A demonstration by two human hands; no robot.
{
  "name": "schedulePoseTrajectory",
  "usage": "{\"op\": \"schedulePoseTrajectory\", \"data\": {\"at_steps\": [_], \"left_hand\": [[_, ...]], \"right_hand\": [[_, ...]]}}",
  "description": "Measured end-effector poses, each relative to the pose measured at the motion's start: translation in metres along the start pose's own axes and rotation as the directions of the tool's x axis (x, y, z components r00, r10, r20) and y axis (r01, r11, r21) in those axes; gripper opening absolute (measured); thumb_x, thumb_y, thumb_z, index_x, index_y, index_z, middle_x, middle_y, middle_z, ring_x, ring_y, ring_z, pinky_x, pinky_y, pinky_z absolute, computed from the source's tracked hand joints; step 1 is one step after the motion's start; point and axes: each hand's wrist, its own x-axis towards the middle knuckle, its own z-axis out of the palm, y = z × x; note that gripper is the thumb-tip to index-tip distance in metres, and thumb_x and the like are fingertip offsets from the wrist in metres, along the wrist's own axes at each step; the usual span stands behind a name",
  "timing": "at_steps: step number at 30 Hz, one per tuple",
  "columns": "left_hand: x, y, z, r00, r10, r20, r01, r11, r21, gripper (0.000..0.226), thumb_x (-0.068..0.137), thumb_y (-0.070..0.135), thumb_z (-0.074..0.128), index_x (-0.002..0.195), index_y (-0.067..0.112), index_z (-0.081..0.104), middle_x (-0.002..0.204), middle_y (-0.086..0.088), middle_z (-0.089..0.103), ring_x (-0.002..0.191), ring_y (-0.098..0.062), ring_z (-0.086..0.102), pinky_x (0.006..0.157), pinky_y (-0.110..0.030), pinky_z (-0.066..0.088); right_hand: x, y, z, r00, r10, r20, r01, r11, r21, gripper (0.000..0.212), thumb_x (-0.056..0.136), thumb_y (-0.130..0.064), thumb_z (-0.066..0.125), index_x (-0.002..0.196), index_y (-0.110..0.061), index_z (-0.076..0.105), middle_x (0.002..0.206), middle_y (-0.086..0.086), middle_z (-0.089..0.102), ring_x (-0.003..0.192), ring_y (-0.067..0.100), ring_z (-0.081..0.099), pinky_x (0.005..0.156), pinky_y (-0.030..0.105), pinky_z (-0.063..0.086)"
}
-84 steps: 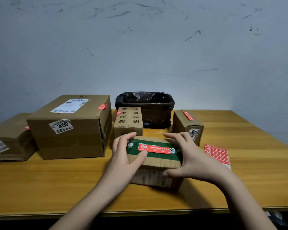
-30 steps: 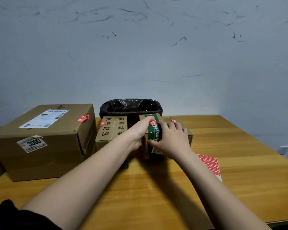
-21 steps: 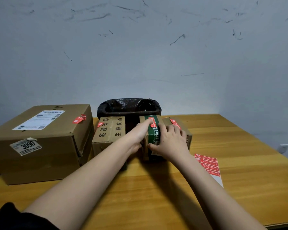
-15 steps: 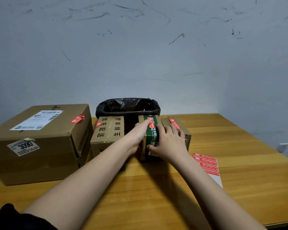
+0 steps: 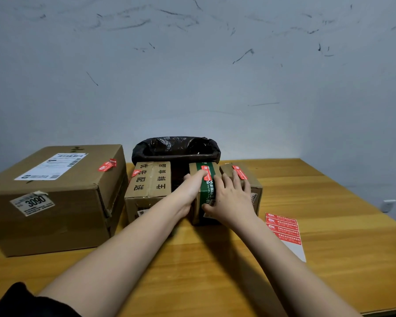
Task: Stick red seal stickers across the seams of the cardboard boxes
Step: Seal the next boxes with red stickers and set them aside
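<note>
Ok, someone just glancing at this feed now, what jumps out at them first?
Both hands meet on the green-taped box at mid-table, left hand on its left side, right hand over its right. It stands in a row of sealed boxes before a black-lined bin. The large box fills the left; the red sticker sheet lies right.

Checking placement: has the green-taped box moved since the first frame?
Yes. The green-taped box went from the near table edge back to the black bin, between two sealed boxes.
</note>
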Motion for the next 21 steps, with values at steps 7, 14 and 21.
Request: {"op": "schedulePoseTrajectory", "data": {"at_steps": [7, 14, 21], "left_hand": [[-0.004, 0.004, 0.0, 0.999, 0.028, -0.019, -0.028, 0.999, 0.038, 0.059, 0.09, 0.044, 0.052, 0.138, 0.016, 0.033, 0.113, -0.012, 0.063, 0.085, -0.019, 0.063, 0.057, -0.027, 0.043], [-0.031, 0.014, -0.004, 0.976, 0.214, -0.043, -0.191, 0.932, 0.307, 0.081, 0.09, 0.042, 0.056, 0.152, 0.018, 0.01, 0.156, -0.007, 0.016, 0.141, -0.024, 0.024, 0.11, -0.035, 0.024], [-0.059, 0.016, -0.042, 0.861, 0.498, -0.106, -0.376, 0.763, 0.526, 0.063, 0.091, 0.033, 0.053, 0.147, 0.024, 0.025, 0.151, -0.003, 0.023, 0.139, -0.022, 0.027, 0.111, -0.037, 0.025]], "right_hand": [[0.0, -0.004, -0.003, 1.0, 0.002, -0.002, -0.002, 1.0, 0.002, 0.083, 0.087, -0.054, 0.052, 0.151, -0.015, 0.015, 0.159, 0.006, 0.018, 0.149, 0.028, -0.001, 0.118, 0.053, 0.001], [-0.002, -0.003, -0.013, 1.0, -0.013, 0.006, 0.013, 0.999, 0.048, 0.076, 0.086, -0.037, 0.053, 0.149, -0.016, 0.016, 0.159, 0.005, 0.018, 0.149, 0.027, 0.0, 0.119, 0.051, 0.005], [0.001, -0.03, -0.035, 0.985, -0.098, -0.139, 0.128, 0.966, 0.226, 0.054, 0.091, -0.024, 0.047, 0.143, -0.016, 0.035, 0.143, 0.008, 0.042, 0.134, 0.026, 0.035, 0.105, 0.035, 0.031]]}}
